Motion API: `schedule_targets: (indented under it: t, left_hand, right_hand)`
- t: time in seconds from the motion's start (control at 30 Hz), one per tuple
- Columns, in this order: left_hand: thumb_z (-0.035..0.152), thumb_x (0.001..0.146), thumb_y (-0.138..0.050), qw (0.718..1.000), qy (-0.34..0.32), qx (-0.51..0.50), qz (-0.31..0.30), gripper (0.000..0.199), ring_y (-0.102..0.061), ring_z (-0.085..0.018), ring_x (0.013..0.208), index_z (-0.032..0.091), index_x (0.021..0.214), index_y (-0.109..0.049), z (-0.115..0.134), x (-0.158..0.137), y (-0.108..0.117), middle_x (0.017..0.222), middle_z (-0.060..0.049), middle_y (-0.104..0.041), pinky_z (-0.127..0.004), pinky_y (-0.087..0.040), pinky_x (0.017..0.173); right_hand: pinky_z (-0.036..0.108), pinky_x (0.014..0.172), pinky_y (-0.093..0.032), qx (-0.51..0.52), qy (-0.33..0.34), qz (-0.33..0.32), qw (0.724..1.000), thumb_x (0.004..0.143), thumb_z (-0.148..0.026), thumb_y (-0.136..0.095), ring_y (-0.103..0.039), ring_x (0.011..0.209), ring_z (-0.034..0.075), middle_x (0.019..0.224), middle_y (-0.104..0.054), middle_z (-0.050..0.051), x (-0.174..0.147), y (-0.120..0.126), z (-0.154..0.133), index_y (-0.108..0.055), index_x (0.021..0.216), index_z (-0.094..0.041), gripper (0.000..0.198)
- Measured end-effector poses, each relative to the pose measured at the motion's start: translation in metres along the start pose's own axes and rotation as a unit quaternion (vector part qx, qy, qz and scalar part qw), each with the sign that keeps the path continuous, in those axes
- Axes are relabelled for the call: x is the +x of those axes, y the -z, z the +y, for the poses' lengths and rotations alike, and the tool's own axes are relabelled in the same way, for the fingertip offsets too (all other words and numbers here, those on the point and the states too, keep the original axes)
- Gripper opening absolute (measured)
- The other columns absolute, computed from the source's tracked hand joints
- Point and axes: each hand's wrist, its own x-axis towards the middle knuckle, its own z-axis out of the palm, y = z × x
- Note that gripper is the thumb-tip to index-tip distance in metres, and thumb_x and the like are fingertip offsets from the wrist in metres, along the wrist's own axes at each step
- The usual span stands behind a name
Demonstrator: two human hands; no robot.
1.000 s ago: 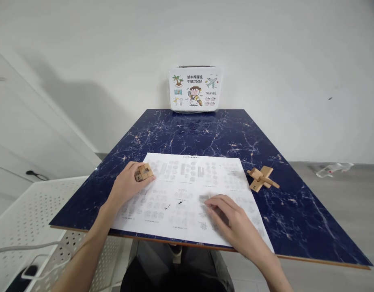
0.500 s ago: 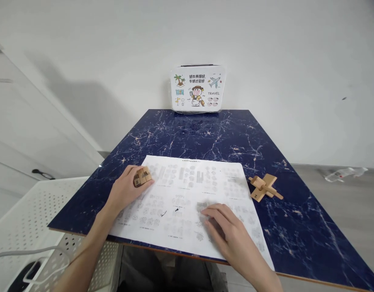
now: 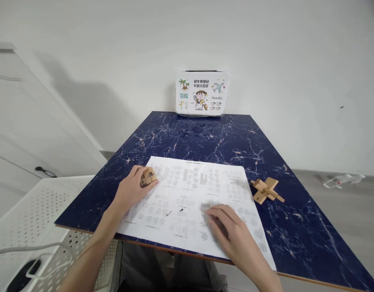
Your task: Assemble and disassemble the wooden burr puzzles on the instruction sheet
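My left hand is closed around a small wooden block puzzle at the upper left of a printed instruction sheet. Part of that puzzle is hidden by the fingers. On the sheet's lower right rests my right hand, its fingers loosely curved, thumb apart, nothing visible in it. A cross-shaped wooden puzzle marked "2" lies on the table just past the sheet's right edge. Rows of small pale diagrams cover the paper, with two dark marks near its middle.
The dark blue marbled table meets a white wall at the back. A white cartoon-printed case stands upright at its far edge. To the left is a white perforated surface with a grey cable across it. A clear plastic item lies at right.
The whole view has shifted slightly, so everything appears a little further right and lower. Both hands and the two wooden puzzles keep their places on the table.
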Motion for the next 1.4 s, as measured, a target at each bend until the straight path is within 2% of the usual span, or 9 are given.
schedule_targets:
  t: [0.33, 0.5, 0.6, 0.73, 0.8, 1.0, 1.2, 1.3, 1.4]
  left_hand:
    - [0.064, 0.095, -0.056, 1.0, -0.015, -0.008, 0.008, 0.057, -0.071, -0.031, 0.105, 0.026, 0.137, -0.055, 0.0, -0.005, 0.003, 0.135, -0.009, -0.061, -0.04, -0.057, 0.085]
    - [0.065, 0.093, -0.058, 1.0, -0.007, -0.016, 0.016, 0.07, -0.069, -0.035, 0.117, 0.025, 0.149, -0.046, -0.003, -0.006, 0.002, 0.148, -0.011, -0.054, -0.042, -0.058, 0.089]
    - [0.068, 0.092, -0.059, 0.999, 0.005, -0.036, 0.024, 0.081, -0.068, -0.035, 0.117, 0.023, 0.156, -0.036, -0.004, -0.008, 0.004, 0.157, -0.015, -0.045, -0.044, -0.058, 0.09]
    - [0.066, 0.092, -0.06, 0.991, 0.028, -0.091, 0.092, 0.084, -0.068, -0.02, 0.083, 0.021, 0.158, -0.033, -0.006, -0.02, 0.011, 0.154, -0.018, -0.042, -0.039, -0.059, 0.078]
    - [0.061, 0.094, -0.06, 0.984, 0.031, -0.114, 0.133, 0.077, -0.064, -0.015, 0.074, 0.021, 0.156, -0.036, -0.007, -0.029, 0.014, 0.15, -0.017, -0.044, -0.038, -0.059, 0.074]
    - [0.053, 0.099, -0.057, 0.978, -0.027, -0.166, 0.126, 0.055, -0.069, -0.02, 0.09, 0.023, 0.145, -0.047, 0.008, -0.056, 0.01, 0.146, -0.015, -0.045, -0.037, -0.06, 0.076]
    - [0.044, 0.104, -0.054, 0.972, -0.106, -0.209, 0.033, 0.031, -0.061, -0.03, 0.124, 0.029, 0.13, -0.059, 0.07, -0.084, 0.002, 0.136, -0.01, -0.058, -0.047, -0.05, 0.109]
    - [0.046, 0.1, -0.062, 0.954, -0.113, -0.267, -0.07, 0.042, -0.062, -0.029, 0.122, 0.035, 0.14, -0.054, 0.104, -0.092, 0.001, 0.145, -0.008, -0.055, -0.043, -0.054, 0.104]
    - [0.049, 0.083, -0.083, 0.928, -0.124, -0.316, -0.153, 0.083, -0.063, -0.03, 0.117, 0.039, 0.154, -0.041, 0.129, -0.089, -0.002, 0.147, -0.009, -0.055, -0.045, -0.057, 0.099]
  right_hand:
    - [0.04, 0.087, -0.06, -0.002, 0.01, 0.005, 1.0, 0.109, -0.029, -0.049, -0.068, 0.107, 0.027, 0.117, -0.07, 0.009, 0.002, -0.002, 0.001, -0.066, 0.118, -0.027, 0.019]
    - [0.037, 0.084, -0.059, -0.006, 0.009, 0.028, 1.0, 0.109, -0.025, -0.049, -0.068, 0.101, 0.025, 0.114, -0.069, 0.009, 0.002, 0.002, -0.003, -0.065, 0.116, -0.025, 0.018]
    - [0.036, 0.078, -0.056, -0.055, 0.0, 0.142, 0.988, 0.108, -0.025, -0.049, -0.066, 0.091, 0.024, 0.11, -0.068, 0.01, -0.003, 0.017, 0.0, -0.065, 0.113, -0.024, 0.017]
    - [0.039, 0.077, -0.054, -0.158, -0.02, 0.353, 0.922, 0.105, -0.031, -0.055, -0.062, 0.086, 0.024, 0.116, -0.063, 0.015, -0.011, 0.052, 0.019, -0.066, 0.115, -0.02, 0.018]
    - [0.041, 0.078, -0.054, -0.203, -0.042, 0.384, 0.9, 0.103, -0.036, -0.058, -0.062, 0.09, 0.026, 0.12, -0.06, 0.017, -0.012, 0.068, 0.034, -0.067, 0.118, -0.019, 0.024]
    - [0.046, 0.087, -0.052, -0.287, -0.054, 0.303, 0.907, 0.107, -0.045, -0.05, -0.065, 0.102, 0.032, 0.108, -0.071, 0.014, -0.007, 0.091, 0.071, -0.072, 0.11, -0.02, 0.034]
    - [0.039, 0.079, -0.056, -0.14, -0.021, 0.293, 0.946, 0.107, -0.044, -0.054, -0.07, 0.085, 0.026, 0.102, -0.075, 0.011, -0.01, 0.086, 0.047, -0.074, 0.106, -0.022, 0.03]
    - [0.034, 0.072, -0.058, 0.001, -0.031, 0.237, 0.971, 0.104, -0.041, -0.061, -0.07, 0.078, 0.022, 0.099, -0.075, 0.008, -0.014, 0.068, 0.021, -0.075, 0.104, -0.023, 0.022]
    - [0.031, 0.069, -0.058, 0.118, -0.045, 0.167, 0.978, 0.104, -0.037, -0.062, -0.069, 0.073, 0.019, 0.093, -0.074, 0.005, -0.014, 0.046, 0.001, -0.074, 0.102, -0.022, 0.019]
